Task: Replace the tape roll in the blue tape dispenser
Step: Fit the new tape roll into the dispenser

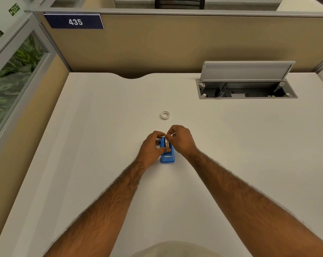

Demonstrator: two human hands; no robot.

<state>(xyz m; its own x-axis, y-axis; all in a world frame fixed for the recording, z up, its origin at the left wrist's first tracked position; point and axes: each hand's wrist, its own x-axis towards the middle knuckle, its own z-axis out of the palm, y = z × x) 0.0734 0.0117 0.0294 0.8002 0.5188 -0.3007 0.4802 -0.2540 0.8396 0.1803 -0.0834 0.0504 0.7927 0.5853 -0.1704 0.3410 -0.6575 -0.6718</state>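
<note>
1. The blue tape dispenser (167, 154) stands on the white bench (101, 145), its cutter end towards the person.
2. A tape roll (166, 143) sits in the dispenser's top.
3. The left hand (152, 147) wraps the dispenser's left side, fingers closed on it, thumb across the body.
4. The right hand (181, 140) pinches the tape at the roll's far top.
5. A second, thin tape ring (165, 115) lies flat beyond the dispenser, apart from both hands.

A white desk (83, 145) is enclosed by tan partition panels (157, 45). A blue "435" sign (74, 21) is fixed far left, and an open cable hatch (246, 88) is set far right. Green foliage (14, 71) is seen through the left glass.
</note>
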